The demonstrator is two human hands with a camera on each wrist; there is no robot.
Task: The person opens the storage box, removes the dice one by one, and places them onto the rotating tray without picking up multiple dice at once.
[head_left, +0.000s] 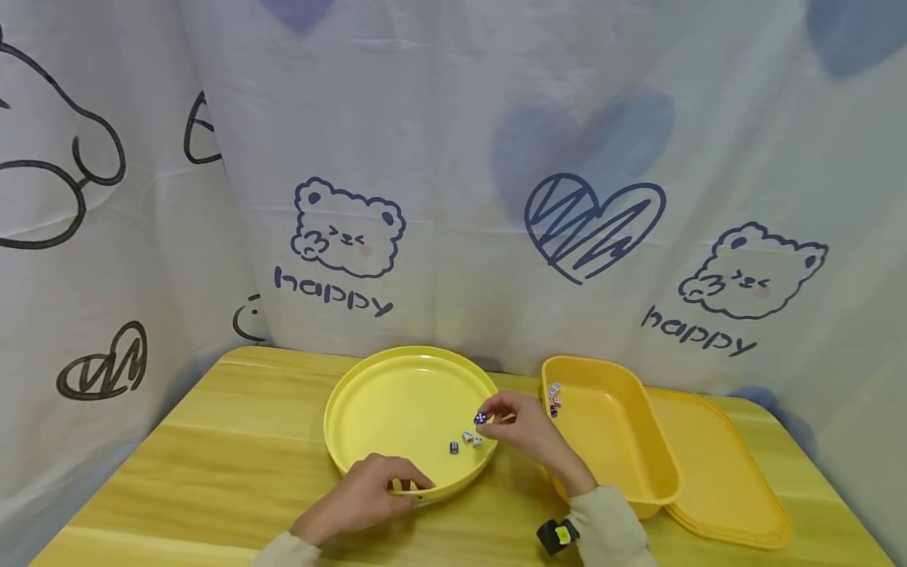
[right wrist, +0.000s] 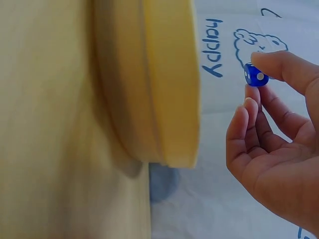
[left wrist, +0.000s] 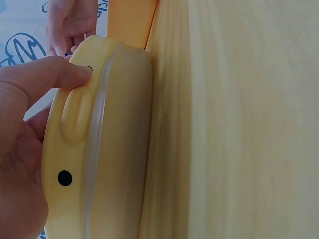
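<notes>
Between its thumb and fingertips my right hand (head_left: 527, 429) pinches a blue die (right wrist: 256, 74) with white dots, over the right rim of a round yellow tray (head_left: 397, 402). My left hand (head_left: 364, 492) grips the tray's near rim; the left wrist view shows its thumb (left wrist: 75, 73) against the outer wall and the other fingers mostly hidden behind the rim. Inside the tray, near its right side, lie another blue die (head_left: 454, 448) and two white dice (head_left: 477, 442), close together.
Right of the tray stands a deep orange-yellow bin (head_left: 609, 441) with several dice (head_left: 555, 390) at its far left corner. A flat lid of the same colour (head_left: 723, 465) lies beside and partly behind it. A printed curtain (head_left: 453, 236) hangs behind the wood-patterned table (head_left: 234, 441).
</notes>
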